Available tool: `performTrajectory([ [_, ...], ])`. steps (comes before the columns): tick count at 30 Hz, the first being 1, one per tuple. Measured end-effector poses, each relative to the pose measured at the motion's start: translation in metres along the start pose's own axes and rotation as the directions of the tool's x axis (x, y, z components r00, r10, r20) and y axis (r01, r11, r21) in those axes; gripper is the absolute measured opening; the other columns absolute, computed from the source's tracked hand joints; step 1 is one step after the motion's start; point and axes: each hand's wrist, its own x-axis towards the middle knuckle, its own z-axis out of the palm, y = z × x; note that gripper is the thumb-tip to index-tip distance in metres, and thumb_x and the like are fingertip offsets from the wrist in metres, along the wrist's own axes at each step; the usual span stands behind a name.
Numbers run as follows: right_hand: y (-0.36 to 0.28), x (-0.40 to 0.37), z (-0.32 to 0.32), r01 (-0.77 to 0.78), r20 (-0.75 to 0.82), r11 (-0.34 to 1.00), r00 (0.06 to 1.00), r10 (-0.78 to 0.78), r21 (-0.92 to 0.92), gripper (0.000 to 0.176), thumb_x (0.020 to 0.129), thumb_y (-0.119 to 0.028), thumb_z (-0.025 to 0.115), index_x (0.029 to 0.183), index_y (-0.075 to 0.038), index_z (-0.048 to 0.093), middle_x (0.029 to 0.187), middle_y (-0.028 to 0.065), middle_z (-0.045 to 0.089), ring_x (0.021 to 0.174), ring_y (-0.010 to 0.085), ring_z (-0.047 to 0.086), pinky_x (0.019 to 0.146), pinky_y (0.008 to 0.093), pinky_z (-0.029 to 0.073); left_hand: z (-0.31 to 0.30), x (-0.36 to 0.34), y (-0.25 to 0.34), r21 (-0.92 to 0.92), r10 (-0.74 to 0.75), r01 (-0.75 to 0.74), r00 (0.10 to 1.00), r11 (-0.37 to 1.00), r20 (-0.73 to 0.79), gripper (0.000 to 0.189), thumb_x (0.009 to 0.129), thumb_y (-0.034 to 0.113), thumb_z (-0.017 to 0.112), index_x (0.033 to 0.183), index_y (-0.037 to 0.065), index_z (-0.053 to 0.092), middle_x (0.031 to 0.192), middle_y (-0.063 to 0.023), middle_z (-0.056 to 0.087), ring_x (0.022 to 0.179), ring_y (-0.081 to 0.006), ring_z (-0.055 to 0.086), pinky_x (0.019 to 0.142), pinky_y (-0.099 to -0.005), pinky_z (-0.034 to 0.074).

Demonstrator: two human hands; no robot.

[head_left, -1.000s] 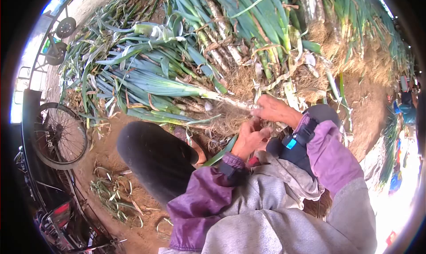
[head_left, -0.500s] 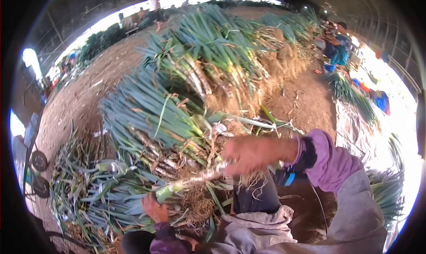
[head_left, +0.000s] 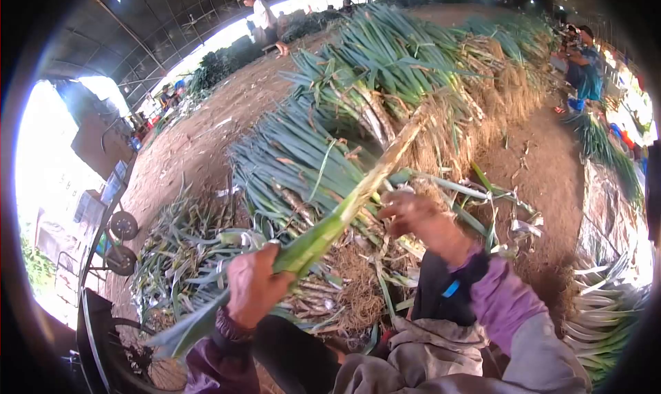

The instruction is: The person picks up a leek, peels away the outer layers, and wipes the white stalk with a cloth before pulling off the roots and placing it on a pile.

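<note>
My left hand [head_left: 258, 284] is wrapped around the green part of a long leek [head_left: 330, 223]. The leek slants up and to the right, its brownish root end raised over the pile and its leaves trailing behind my wrist at lower left. My right hand [head_left: 423, 222] is just right of the stalk and apart from it, fingers loosely bent and somewhat blurred; I see nothing in them. Beneath the hands lies a heap of untrimmed leeks [head_left: 296, 156] with roots and dry outer leaves on.
Stripped leaves [head_left: 186, 270] cover the ground at left, beside a wheeled cart [head_left: 103, 235]. Cleaned white leeks [head_left: 599, 318] lie at lower right. One person [head_left: 265, 22] stands at the back left; another person [head_left: 585, 67] sits at the far right.
My left hand has risen with the leek, whose root end now points up and away. My right hand has come off the stalk and moved right. The view has shifted left.
</note>
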Motion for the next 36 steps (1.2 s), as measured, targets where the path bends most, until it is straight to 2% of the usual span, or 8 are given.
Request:
performTrajectory([
  [6,0.059,-0.018,0.072,-0.002,0.138,0.995,0.990,-0.012,0.097,0.051,0.096,-0.051,0.041,0.124,-0.008,0.050,0.117,0.0109,0.057,0.104,0.0223,0.057,0.080,0.0381,0.050,0.053,-0.019,0.023,-0.427,-0.163,0.301,0.930,0.853,0.330,0.026,0.060,0.009,0.078,0.071,-0.005,0.059,0.060,-0.0154,0.057,0.055,-0.0185,0.053,0.053,-0.0338,0.042],
  [9,0.081,-0.019,0.076,-0.264,0.165,0.839,0.964,0.209,0.476,0.057,0.094,-0.057,0.042,0.120,-0.007,0.052,0.114,0.0114,0.059,0.097,0.0211,0.060,0.074,0.0340,0.051,0.061,-0.020,0.024,-0.496,-0.220,0.405,0.894,0.768,0.390,0.024,0.063,0.007,0.078,0.070,-0.007,0.060,0.060,-0.0100,0.059,0.056,-0.0109,0.050,0.051,-0.0309,0.040],
  [14,0.090,-0.032,0.077,-0.232,0.096,0.926,0.972,0.213,0.298,0.055,0.091,-0.053,0.053,0.086,0.000,0.068,0.070,0.0049,0.064,0.059,0.0100,0.058,0.057,0.0220,0.045,0.076,-0.021,0.025,-0.561,-0.273,0.543,0.825,0.625,0.495,0.023,0.064,0.006,0.078,0.071,-0.007,0.061,0.057,-0.0022,0.055,0.057,-0.0059,0.046,0.049,-0.0291,0.038],
  [23,0.097,-0.035,0.088,-0.355,-0.085,0.918,0.924,0.373,0.178,0.025,0.093,-0.025,0.058,0.104,-0.003,0.057,0.077,-0.0033,0.053,0.068,0.0054,0.051,0.061,0.0234,0.043,0.103,-0.038,0.005,-0.515,-0.326,0.492,0.865,0.702,0.382,0.022,0.062,0.010,0.077,0.069,-0.003,0.061,0.056,-0.0045,0.055,0.053,-0.0119,0.052,0.049,-0.0312,0.039],
  [28,0.022,-0.047,0.026,0.023,-0.231,0.893,0.969,0.092,0.449,0.026,0.096,-0.032,0.049,0.096,-0.006,0.051,0.067,0.0025,0.051,0.057,0.0120,0.049,0.054,0.0255,0.042,0.120,-0.067,-0.049,-0.401,-0.434,0.479,0.878,0.781,0.204,0.022,0.060,0.012,0.076,0.074,-0.001,0.065,0.058,-0.0100,0.060,0.054,-0.0192,0.057,0.053,-0.0339,0.043],
  [31,-0.041,-0.059,-0.048,0.254,-0.482,0.959,0.830,-0.282,-0.124,0.031,0.099,-0.037,0.040,0.089,-0.010,0.050,0.062,-0.0027,0.044,0.053,0.0092,0.042,0.049,0.0243,0.035,0.089,-0.078,-0.069,-0.393,-0.555,0.627,0.779,0.673,0.293,0.023,0.060,0.010,0.075,0.077,-0.003,0.067,0.056,-0.0064,0.058,0.052,-0.0157,0.055,0.050,-0.0312,0.042],
  [35,-0.042,-0.044,-0.084,0.169,-0.650,0.937,0.683,-0.334,-0.305,0.039,0.095,-0.045,0.046,0.084,-0.008,0.055,0.063,0.0004,0.048,0.054,0.0128,0.046,0.050,0.0295,0.039,0.090,-0.112,-0.102,-0.606,-0.598,0.570,0.780,0.555,0.185,0.021,0.066,0.012,0.072,0.079,-0.003,0.066,0.061,-0.0048,0.058,0.052,-0.0142,0.054,0.050,-0.0291,0.043],
  [36,-0.015,-0.031,-0.096,0.227,-0.408,0.669,0.641,-0.650,-0.708,0.036,0.095,-0.042,0.047,0.098,-0.008,0.056,0.064,0.0005,0.051,0.054,0.0152,0.050,0.051,0.0296,0.042,0.093,-0.116,-0.096,-0.663,-0.602,0.502,0.793,0.555,0.096,0.020,0.068,0.013,0.071,0.080,-0.002,0.066,0.063,-0.0047,0.058,0.052,-0.0143,0.054,0.050,-0.0288,0.044],
])
